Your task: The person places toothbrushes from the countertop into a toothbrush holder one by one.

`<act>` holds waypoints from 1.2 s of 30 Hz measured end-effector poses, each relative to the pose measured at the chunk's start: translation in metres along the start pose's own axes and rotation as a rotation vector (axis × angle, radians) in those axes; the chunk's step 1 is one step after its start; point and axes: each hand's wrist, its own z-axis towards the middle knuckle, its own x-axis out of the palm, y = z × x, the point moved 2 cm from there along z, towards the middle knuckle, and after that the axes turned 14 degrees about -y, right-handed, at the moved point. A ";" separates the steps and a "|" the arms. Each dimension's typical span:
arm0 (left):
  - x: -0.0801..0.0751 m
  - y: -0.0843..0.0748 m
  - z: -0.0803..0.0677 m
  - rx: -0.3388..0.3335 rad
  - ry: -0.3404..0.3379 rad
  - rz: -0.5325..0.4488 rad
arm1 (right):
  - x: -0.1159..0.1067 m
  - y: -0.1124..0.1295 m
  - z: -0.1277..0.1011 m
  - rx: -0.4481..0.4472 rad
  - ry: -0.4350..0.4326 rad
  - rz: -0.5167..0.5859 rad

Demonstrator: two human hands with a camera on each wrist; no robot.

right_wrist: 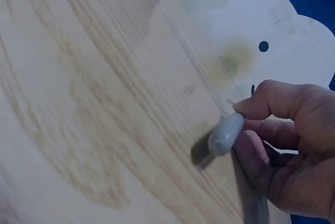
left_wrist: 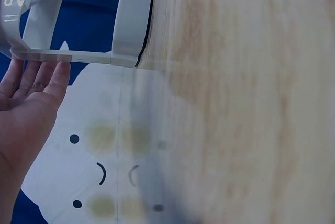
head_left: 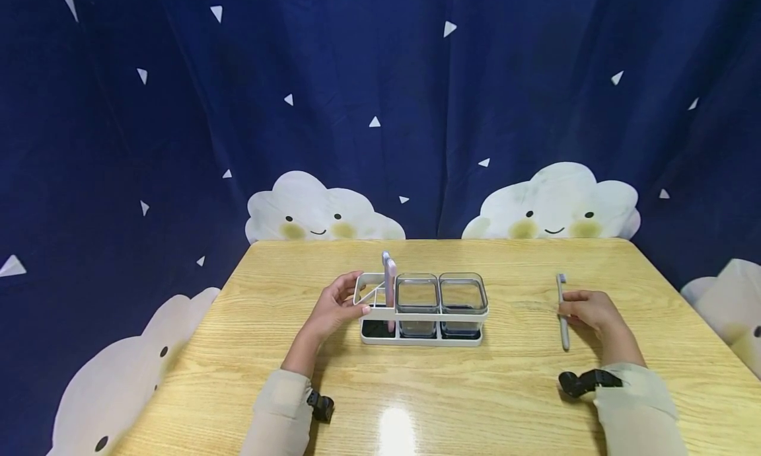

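A white toothbrush holder point(head_left: 380, 342) stands on the table, with two clear square cups, the left cup point(head_left: 417, 304) and the right cup point(head_left: 462, 304), in its middle and right sections. Upright in the divided left section are a pink toothbrush point(head_left: 390, 284) and, partly hidden behind it, a lavender one. My left hand point(head_left: 334, 307) grips the holder's left end, thumb on the front rail; the left wrist view shows its fingers against the frame point(left_wrist: 94, 56). Off to the right, my right hand point(head_left: 594, 310) pinches a grey toothbrush point(head_left: 563, 327) by its handle, its head pointing away. In the right wrist view the handle's rounded end point(right_wrist: 225, 137) faces the camera.
The wooden table point(head_left: 440, 390) ends at a dark blue curtain point(head_left: 357, 66) with white clouds and triangles. Bare wood lies between the holder and the grey toothbrush. Black wrist cameras sit on both sleeves.
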 end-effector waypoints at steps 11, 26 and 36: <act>-0.001 -0.002 -0.001 0.009 0.006 0.008 | 0.000 -0.003 0.003 -0.001 0.006 -0.016; 0.001 -0.014 -0.004 -0.027 0.023 0.011 | -0.001 0.000 0.004 -0.028 0.014 0.007; 0.005 -0.028 -0.010 -0.030 0.041 -0.007 | 0.001 0.016 0.000 -0.076 0.057 -0.117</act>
